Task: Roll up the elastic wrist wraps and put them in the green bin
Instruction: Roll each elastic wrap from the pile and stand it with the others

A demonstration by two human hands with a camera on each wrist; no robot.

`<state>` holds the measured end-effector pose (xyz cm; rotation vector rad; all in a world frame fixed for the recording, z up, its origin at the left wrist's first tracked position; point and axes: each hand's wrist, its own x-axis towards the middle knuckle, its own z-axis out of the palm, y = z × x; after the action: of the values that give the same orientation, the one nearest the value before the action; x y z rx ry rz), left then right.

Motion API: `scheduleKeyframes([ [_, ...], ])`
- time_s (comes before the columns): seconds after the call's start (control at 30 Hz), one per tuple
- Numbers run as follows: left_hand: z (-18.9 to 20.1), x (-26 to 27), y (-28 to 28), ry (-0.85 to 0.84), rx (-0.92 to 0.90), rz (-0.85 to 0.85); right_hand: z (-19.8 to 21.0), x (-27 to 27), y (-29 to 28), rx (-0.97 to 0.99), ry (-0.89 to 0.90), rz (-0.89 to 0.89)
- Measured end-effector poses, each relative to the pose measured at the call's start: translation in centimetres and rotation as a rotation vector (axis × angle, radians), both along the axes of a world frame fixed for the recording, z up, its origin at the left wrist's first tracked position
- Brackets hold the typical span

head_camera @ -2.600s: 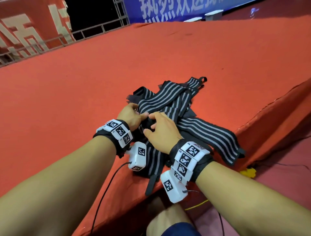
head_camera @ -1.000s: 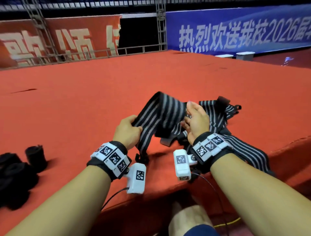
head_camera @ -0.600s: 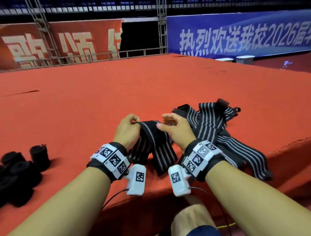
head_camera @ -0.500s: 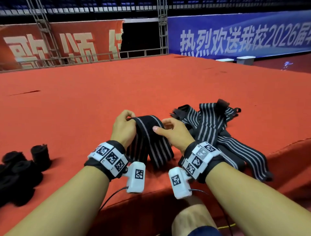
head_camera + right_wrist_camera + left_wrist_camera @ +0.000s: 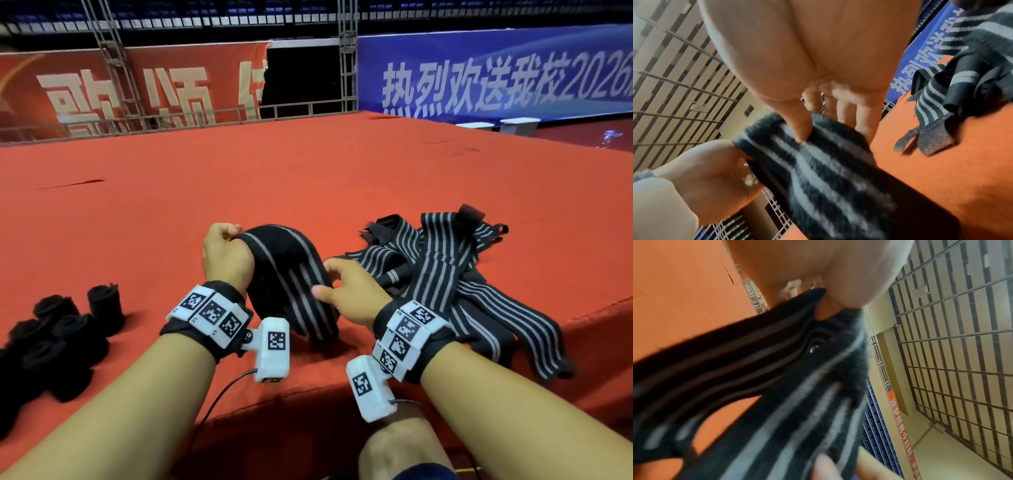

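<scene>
Red carpeted stage [image 5: 308,178], arena banners [image 5: 479,82]

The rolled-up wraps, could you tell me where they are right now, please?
In the head view, the rolled-up wraps sit in a cluster on the red carpet at far left, left of the left hand.

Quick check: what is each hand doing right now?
Left hand: pinches the top end of the striped wrap.
Right hand: pinches the same wrap lower down.
</scene>
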<state>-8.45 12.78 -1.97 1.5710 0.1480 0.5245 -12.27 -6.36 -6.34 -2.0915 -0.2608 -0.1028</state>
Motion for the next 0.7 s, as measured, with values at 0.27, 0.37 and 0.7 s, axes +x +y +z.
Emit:
scheduleKeyframes([
  [0.27,0.8,-2.0,-1.4,-0.14,0.307,-0.213,1.4,0.2,1.5,0.078,-0.214,-0.104],
  [0.37,1.0,-2.7,-2.2,-0.129,0.445,-0.455,1.7,0.0,1.9,0.13,-0.222,-0.04],
  [0.7,0.8,-2.2,-1.4,-0.083,0.767,-0.465,1.0,-0.8,0.8,0.296,-0.099,0.088],
])
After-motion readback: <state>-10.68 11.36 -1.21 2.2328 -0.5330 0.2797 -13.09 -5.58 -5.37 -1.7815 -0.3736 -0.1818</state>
